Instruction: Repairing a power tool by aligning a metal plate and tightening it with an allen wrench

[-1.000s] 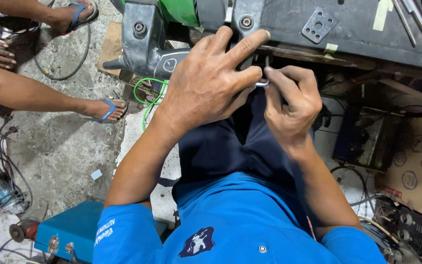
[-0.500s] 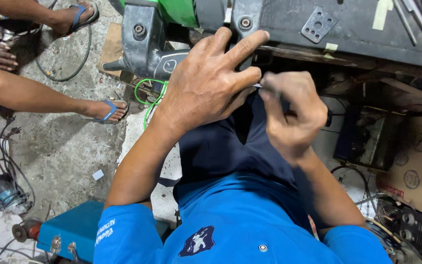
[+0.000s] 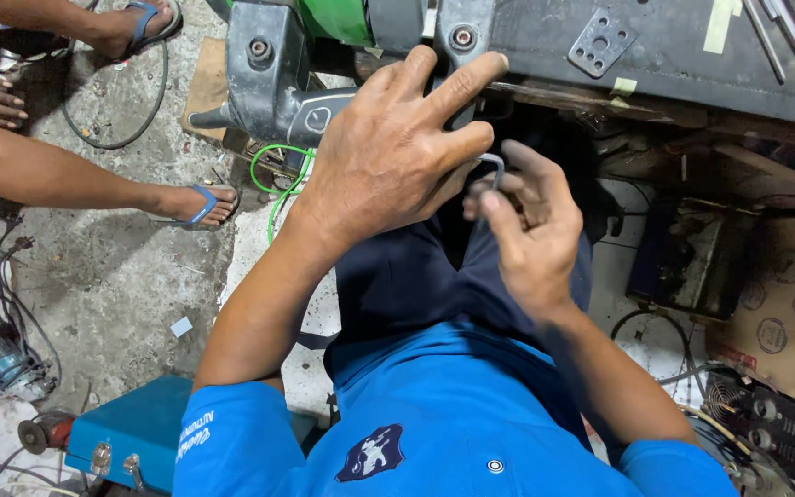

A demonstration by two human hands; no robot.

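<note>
Head view: my left hand (image 3: 388, 156) lies flat, fingers spread, bracing the grey metal bracket (image 3: 273, 78) at the tabletop (image 3: 655, 64) edge. My right hand (image 3: 526, 230) has its fingers pinched on a small bent hex key (image 3: 494, 166) just under that edge. I judge the fastening unfinished; the screw itself is hidden.

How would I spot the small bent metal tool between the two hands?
Start at the dark grey metal bench edge across the top, then drop to the left hand spread over its bolted bracket. Just right of those knuckles, the right hand pinches a thin silver L-shaped hex key. Its hooked bend sets it apart from the straight rods on the bench.
</note>
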